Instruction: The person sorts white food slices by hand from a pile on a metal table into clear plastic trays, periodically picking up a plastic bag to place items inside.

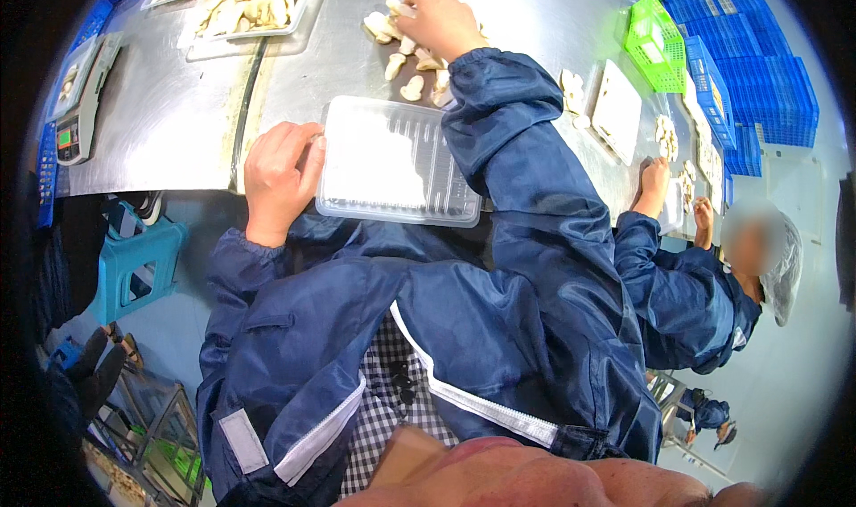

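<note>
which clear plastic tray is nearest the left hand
The clear tray at the near edge of the table, beside the left hand; the others, like the tray heaped with mushroom slices, lie farther away.

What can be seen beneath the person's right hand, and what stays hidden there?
Pale mushrooms show around the right hand and at its fingertips, lying on the metal table. Whatever is directly under the palm is covered.

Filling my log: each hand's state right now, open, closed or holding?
Left hand: curled at the clear tray's left edge; grip can't be told.
Right hand: curled over mushrooms; can't tell if holding any.
</note>
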Demonstrator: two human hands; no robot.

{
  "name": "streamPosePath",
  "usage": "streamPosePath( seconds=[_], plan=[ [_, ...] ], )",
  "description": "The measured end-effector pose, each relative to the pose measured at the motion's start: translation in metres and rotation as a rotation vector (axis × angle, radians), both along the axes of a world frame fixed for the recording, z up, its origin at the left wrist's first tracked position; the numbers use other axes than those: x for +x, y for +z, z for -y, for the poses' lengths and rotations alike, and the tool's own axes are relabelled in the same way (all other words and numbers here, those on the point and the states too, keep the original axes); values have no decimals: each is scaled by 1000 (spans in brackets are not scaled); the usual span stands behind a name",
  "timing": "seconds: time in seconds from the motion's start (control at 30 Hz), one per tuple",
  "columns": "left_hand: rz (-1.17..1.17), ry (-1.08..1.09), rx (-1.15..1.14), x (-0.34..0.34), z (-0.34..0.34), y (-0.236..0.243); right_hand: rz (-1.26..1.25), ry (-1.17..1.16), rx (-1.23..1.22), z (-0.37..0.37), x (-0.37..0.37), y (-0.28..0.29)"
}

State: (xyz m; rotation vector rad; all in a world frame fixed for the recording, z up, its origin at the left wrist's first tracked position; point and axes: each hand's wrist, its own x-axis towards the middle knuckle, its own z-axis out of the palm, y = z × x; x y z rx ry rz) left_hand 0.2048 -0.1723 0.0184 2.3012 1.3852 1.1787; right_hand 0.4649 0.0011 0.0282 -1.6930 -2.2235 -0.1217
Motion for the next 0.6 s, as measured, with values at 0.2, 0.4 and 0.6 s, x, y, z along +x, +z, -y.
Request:
streamPosePath(
  seconds=[0.2, 0.4, 0.6],
  plan=[
    [-40, 20, -11, -11, 4, 3, -456, -8, -433, 6, 40, 15],
    [-14, 22, -5, -5, 2, 0, -666, -95, -617, 30, 71, 19],
    [-17, 21, -9, -3, 0, -2, -82, -92, 9, 43, 54, 24]
  ],
)
